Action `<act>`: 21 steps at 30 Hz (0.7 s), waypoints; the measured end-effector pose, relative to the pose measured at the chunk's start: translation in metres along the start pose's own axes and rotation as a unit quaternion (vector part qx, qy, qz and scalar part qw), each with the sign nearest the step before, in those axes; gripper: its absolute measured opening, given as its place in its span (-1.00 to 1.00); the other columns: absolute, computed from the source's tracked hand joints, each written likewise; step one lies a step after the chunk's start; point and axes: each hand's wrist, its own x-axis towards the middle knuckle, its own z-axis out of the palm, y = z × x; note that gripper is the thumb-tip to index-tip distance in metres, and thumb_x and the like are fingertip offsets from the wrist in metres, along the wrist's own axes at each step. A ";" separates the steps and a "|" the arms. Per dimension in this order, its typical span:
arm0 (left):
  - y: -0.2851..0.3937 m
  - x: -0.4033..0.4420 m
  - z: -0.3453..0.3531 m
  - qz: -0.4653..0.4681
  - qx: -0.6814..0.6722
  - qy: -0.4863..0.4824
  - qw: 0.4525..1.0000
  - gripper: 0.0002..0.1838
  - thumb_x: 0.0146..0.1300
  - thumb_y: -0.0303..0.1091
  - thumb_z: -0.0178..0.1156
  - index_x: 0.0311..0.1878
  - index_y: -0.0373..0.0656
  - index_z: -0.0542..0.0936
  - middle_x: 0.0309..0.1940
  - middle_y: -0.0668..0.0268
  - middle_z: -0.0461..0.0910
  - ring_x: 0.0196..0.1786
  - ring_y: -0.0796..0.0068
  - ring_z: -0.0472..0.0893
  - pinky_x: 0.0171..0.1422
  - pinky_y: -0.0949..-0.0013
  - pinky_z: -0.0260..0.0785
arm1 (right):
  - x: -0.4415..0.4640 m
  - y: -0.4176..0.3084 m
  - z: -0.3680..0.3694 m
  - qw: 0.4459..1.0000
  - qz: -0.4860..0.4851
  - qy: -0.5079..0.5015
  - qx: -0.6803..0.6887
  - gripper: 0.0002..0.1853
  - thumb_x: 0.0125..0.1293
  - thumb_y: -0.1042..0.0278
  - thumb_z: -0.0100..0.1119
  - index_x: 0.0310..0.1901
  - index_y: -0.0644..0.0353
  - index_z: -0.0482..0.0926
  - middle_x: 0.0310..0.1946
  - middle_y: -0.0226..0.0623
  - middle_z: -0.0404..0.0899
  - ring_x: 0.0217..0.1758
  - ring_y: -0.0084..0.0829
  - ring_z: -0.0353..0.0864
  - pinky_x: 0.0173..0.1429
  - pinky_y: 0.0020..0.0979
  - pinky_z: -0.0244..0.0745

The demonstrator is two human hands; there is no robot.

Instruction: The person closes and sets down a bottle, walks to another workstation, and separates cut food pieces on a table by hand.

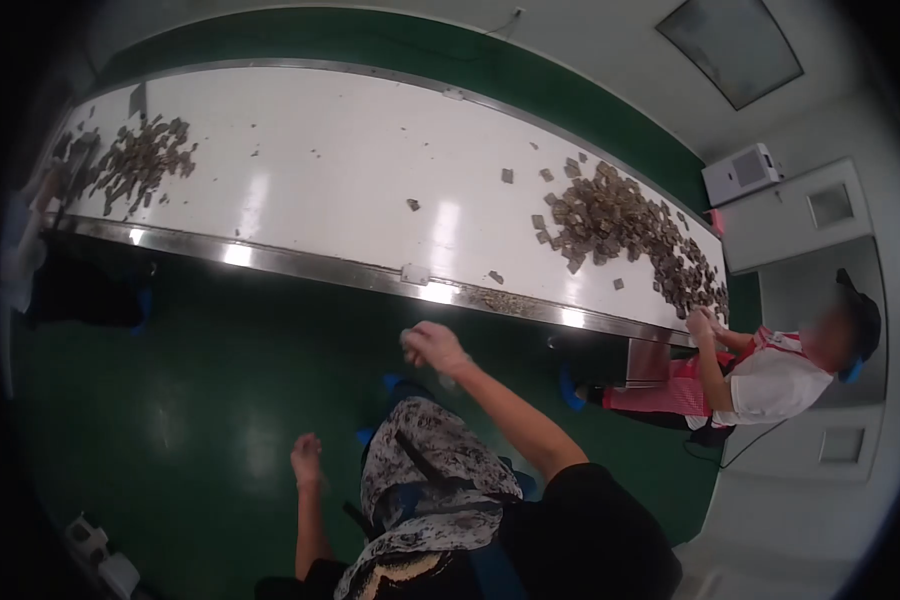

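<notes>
My right hand (435,348) is held out near the front metal edge of the long white table (340,170), above the green floor. Its fingers are curled together in a thin clear glove; anything inside them is hidden. Lower and to the left, my left hand (307,460) hangs over the floor, away from the table, fingers loosely apart with nothing visible in them. A large heap of brown-grey pieces (615,215) lies on the table's right part. A smaller pile (145,160) is at the left end, and a single dark piece (413,204) lies between them.
A co-worker in a white top and red apron (770,385) stands at the table's right end, hands at the heap. Another person (25,250) is partly visible at the left end. Small crumbs (505,301) line the front edge. A white device (100,555) stands at lower left.
</notes>
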 end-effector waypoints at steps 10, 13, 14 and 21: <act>0.187 -0.037 0.050 0.061 0.051 -0.010 0.997 -0.74 0.37 -0.36 0.17 0.03 -0.25 0.66 -0.25 0.25 0.71 -0.28 0.53 0.65 -0.09 0.41 0.53 | 0.003 -0.050 -0.032 0.996 0.036 0.008 0.080 -0.68 0.34 0.16 0.32 -0.19 0.31 0.64 -0.39 -0.18 0.72 -0.48 -0.49 0.66 -0.29 -0.48 0.67; 0.221 -0.006 0.065 0.027 0.027 -0.016 0.999 -0.76 0.35 -0.39 0.19 0.01 -0.26 0.67 -0.27 0.28 0.71 -0.30 0.56 0.62 -0.10 0.42 0.52 | 0.056 -0.079 -0.029 0.995 0.061 0.006 0.074 -0.69 0.34 0.14 0.32 -0.28 0.28 0.61 -0.49 -0.21 0.67 -0.56 -0.48 0.61 -0.36 -0.48 0.63; 0.229 -0.005 0.066 0.013 0.022 -0.014 1.000 -0.77 0.34 -0.40 0.19 -0.01 -0.26 0.67 -0.28 0.30 0.70 -0.30 0.58 0.61 -0.11 0.43 0.51 | 0.066 -0.085 -0.031 0.995 0.056 -0.006 0.084 -0.69 0.34 0.14 0.32 -0.30 0.29 0.61 -0.51 -0.22 0.65 -0.57 -0.47 0.61 -0.39 -0.47 0.60; 0.280 0.048 0.075 -0.024 -0.008 0.000 1.000 -0.78 0.33 -0.40 0.19 -0.03 -0.25 0.68 -0.30 0.33 0.69 -0.31 0.58 0.60 -0.14 0.45 0.51 | 0.150 -0.137 -0.026 0.959 0.009 0.108 0.260 -0.54 0.48 -0.02 0.12 -0.41 0.25 0.51 -0.65 -0.30 0.48 -0.62 -0.42 0.51 -0.50 -0.43 0.41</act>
